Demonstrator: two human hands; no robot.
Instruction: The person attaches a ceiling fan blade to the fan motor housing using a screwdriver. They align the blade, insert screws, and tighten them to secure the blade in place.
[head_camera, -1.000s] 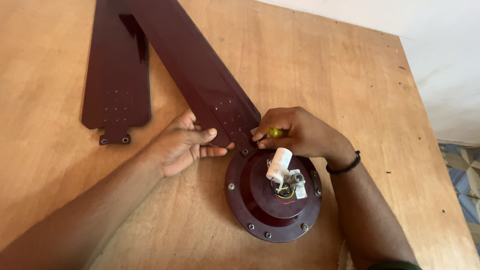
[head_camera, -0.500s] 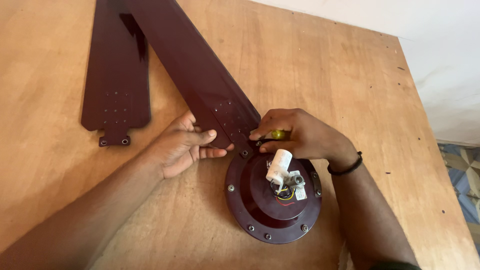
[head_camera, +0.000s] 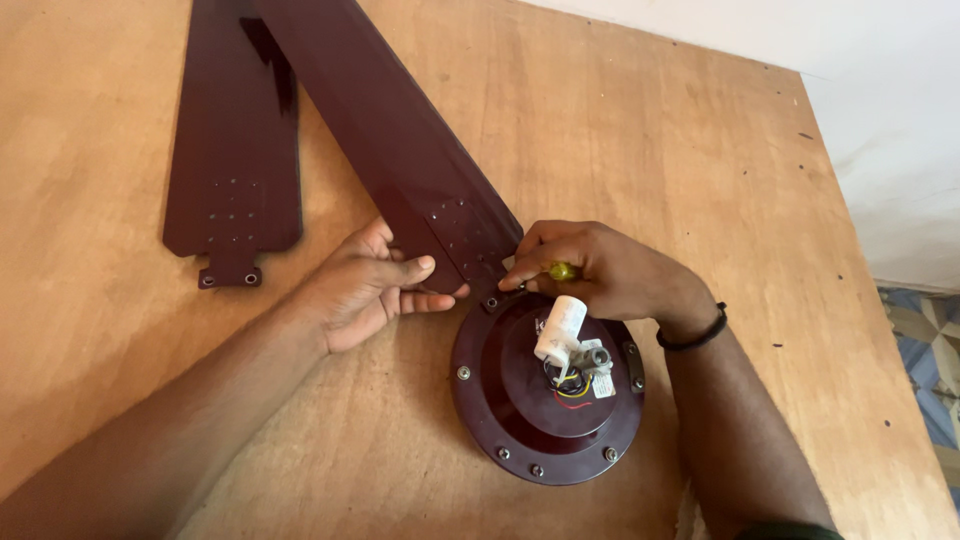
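Note:
A dark maroon fan motor housing (head_camera: 520, 400) lies on the wooden table (head_camera: 640, 150), with a white capacitor (head_camera: 558, 328) and coloured wires at its hub. One long maroon fan blade (head_camera: 400, 150) reaches from the upper left down to the housing's rim. My left hand (head_camera: 370, 285) holds the blade's bracket end, thumb and fingers against its edge. My right hand (head_camera: 600, 270), with a black band at the wrist, grips a small yellow-green tool (head_camera: 562, 271) whose tip is at the bracket where it meets the housing.
A second maroon fan blade (head_camera: 235, 160) lies loose at the upper left, its bracket end toward me. The table's right edge runs beside a white wall (head_camera: 880, 120), with patterned floor at the far right.
My right hand's fingers have shifted slightly on the tool at the bracket. The left hand, blade and housing stay where they were.

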